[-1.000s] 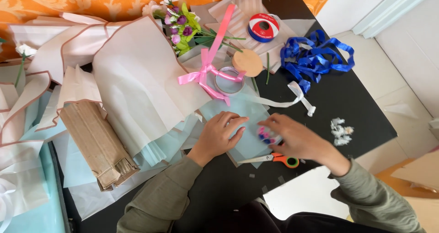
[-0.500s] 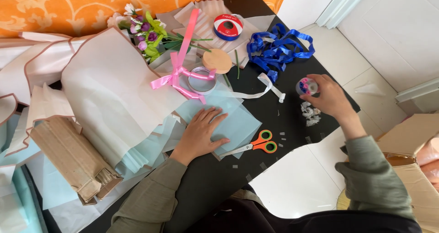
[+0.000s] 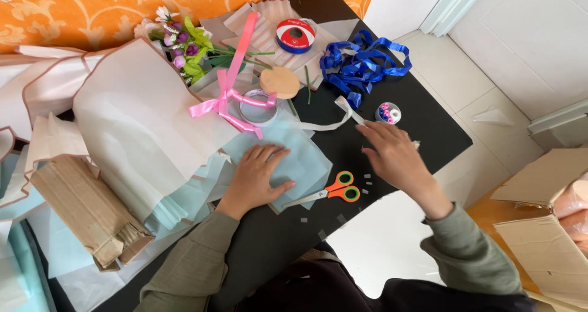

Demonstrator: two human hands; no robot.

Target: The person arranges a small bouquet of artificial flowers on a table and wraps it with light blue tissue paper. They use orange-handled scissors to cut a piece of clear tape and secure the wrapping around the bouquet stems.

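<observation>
We keep the sheet of pale blue tissue paper flat on the black tabletop, near its front edge, with our left hand spread palm-down on its lower left part, fingers splayed and gripping nothing. Pressing evenly there should stop the thin sheet from creeping or creasing.

Our right hand hovers low over the bare tabletop to the right of the sheet, fingers loosely open and slightly curled; we cannot tell whether a small scrap sits under the fingertips. Just beyond it stands a small round clear tub of pink and white bits, and a strip of white ribbon curls between tub and sheet.

The orange-handled scissors lie shut at the sheet's lower right corner, between our hands, blades pointing left. We would reach past them with care. Further back lie a pink satin ribbon bow, a tangle of blue curling ribbon and a small posy of artificial flowers.
</observation>
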